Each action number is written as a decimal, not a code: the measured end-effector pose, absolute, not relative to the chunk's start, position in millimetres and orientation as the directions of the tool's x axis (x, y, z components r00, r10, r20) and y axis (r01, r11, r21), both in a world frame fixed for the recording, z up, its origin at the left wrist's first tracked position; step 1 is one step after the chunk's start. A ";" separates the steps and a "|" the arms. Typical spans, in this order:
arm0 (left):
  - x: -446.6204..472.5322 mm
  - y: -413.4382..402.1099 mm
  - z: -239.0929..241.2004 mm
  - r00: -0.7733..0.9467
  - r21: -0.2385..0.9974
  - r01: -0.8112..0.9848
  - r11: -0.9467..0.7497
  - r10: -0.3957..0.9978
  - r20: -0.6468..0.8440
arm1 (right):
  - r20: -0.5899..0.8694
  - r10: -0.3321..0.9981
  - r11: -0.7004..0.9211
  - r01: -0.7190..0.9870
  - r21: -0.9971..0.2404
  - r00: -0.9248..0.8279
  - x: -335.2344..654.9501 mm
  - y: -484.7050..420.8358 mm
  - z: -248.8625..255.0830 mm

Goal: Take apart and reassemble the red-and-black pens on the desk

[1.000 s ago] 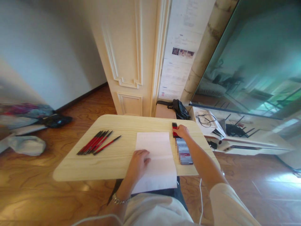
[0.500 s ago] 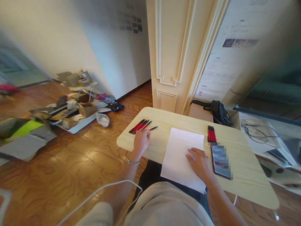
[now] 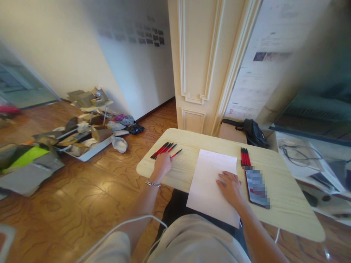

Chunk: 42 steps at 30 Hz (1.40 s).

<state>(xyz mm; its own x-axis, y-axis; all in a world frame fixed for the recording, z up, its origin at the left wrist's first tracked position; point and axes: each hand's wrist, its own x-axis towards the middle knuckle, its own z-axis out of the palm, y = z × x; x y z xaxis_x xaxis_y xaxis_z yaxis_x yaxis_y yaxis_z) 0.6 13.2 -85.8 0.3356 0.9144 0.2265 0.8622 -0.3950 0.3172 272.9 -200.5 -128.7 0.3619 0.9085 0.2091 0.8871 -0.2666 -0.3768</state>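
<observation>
My left hand [image 3: 163, 164], a bracelet at its wrist, is over the left end of the table. Its fingers curl down, partly hidden, at the lower end of a red pen with a black tip [image 3: 176, 153]. Just beyond the knuckles several more red and black pens [image 3: 161, 149] lie side by side. My right hand [image 3: 230, 185] rests flat with fingers spread on a white sheet of paper [image 3: 204, 180], at its right side.
Right of the paper a phone [image 3: 256, 188] with a blurred screen lies below several red pens [image 3: 245, 157] on the pale table [image 3: 290, 204]. A black bag [image 3: 253, 133] is behind it. Boxes and clutter [image 3: 90, 137] cover the floor at left.
My left hand has shifted slightly and its fingers have curled further down. The pen beside it now shows more red and points more steeply. My right hand stays on the paper.
</observation>
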 end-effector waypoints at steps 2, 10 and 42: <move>3.1 5.0 -81.0 0.351 0.339 0.848 -0.408 0.911 0.218 | 0.213 0.907 -0.263 0.883 -0.389 0.363 271.9 -200.7 -127.3; 69.4 -82.5 -83.5 0.486 0.593 0.607 -0.528 0.838 0.249 | 0.177 0.906 -0.286 0.866 -0.411 0.384 268.7 -200.7 -116.9; 65.3 -117.2 -94.0 0.529 0.652 0.573 -0.497 0.832 0.169 | 0.191 0.854 -0.286 0.744 -0.604 0.484 258.1 -206.8 -93.4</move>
<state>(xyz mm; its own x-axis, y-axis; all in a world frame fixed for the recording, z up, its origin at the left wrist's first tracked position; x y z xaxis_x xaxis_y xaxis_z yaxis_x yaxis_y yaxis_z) 65.3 -117.2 -94.0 0.5290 0.8315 0.1695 0.5727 -0.4971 0.6518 258.1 -206.8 -93.4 0.4838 0.8540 0.1915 0.7440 -0.2861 -0.6038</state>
